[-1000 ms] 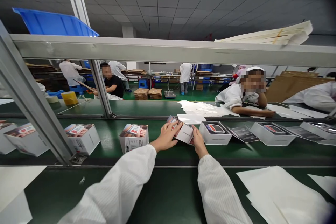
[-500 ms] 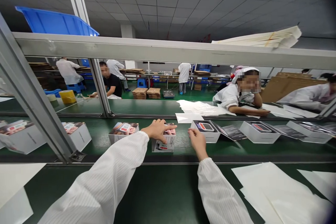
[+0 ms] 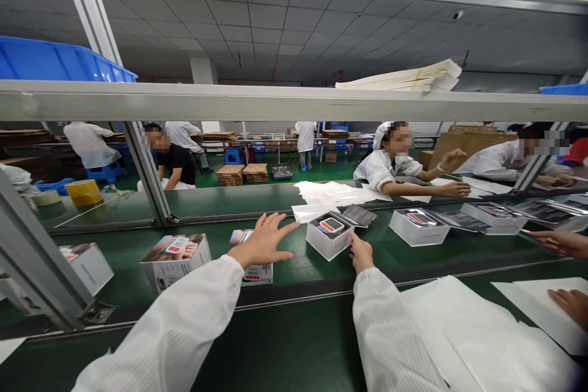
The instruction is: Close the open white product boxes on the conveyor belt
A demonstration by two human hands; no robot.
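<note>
Closed printed carton (image 3: 255,272), a small glossy cardboard cuboid with a product photo on its lid, sits on the green conveyor belt (image 3: 294,260) under our left hand (image 3: 264,240). That hand's fingers are fanned wide and flat above the lid, gripping nothing. Just to the right, our right hand (image 3: 361,252) has its fingertips gathered against the near wall of an open white box (image 3: 327,244); we cannot tell whether they pinch the wall or only touch it. Inside that box lies a small white device (image 3: 331,225) with a red panel, and a dark card (image 3: 359,215) rests at its far edge. Half a second earlier the left fingers were curled over the carton's lid and the open box sat square to the belt; now it is turned cornerwise. A second closed carton (image 3: 174,255) stands further left. More open boxes (image 3: 418,226) holding devices follow to the right. Smooth white paper sheets (image 3: 459,324) cover the near table, where a co-worker's hand (image 3: 569,305) rests.
</note>
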